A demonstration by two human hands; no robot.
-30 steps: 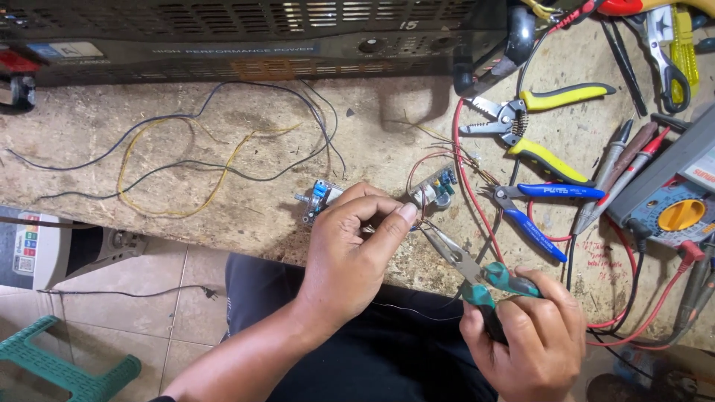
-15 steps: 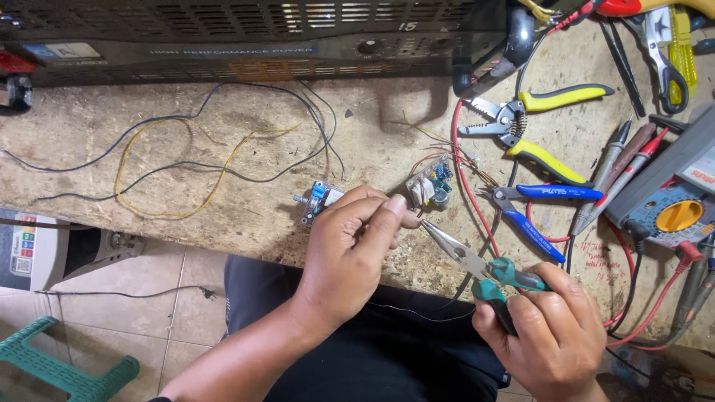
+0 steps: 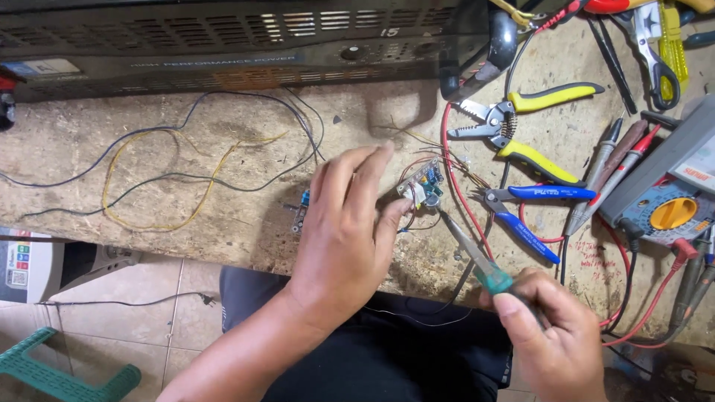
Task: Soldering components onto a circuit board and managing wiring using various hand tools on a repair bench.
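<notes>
My left hand (image 3: 346, 223) lies flat over the bench edge with its fingers stretched out. Its thumb tip presses the edge of a small circuit board (image 3: 422, 186) that has thin red and brown wires on it. A second small blue board (image 3: 302, 212) peeks out from under that hand's left side. My right hand (image 3: 547, 335) grips green-handled needle-nose pliers (image 3: 477, 257). Their tip points up-left and ends just below the small circuit board.
Yellow-handled wire strippers (image 3: 521, 123), blue-handled cutters (image 3: 532, 205), scissors (image 3: 655, 52) and a multimeter (image 3: 663, 201) with probes lie at the right. A black vented chassis (image 3: 223, 45) runs along the back. Loose yellow and dark wires (image 3: 149, 216) trail left. Below is a green stool (image 3: 52, 372).
My left hand has gone from a pinch to flat, outstretched fingers, with only the thumb on the board. My right hand has dropped lower, and the pliers' tip now reaches the board.
</notes>
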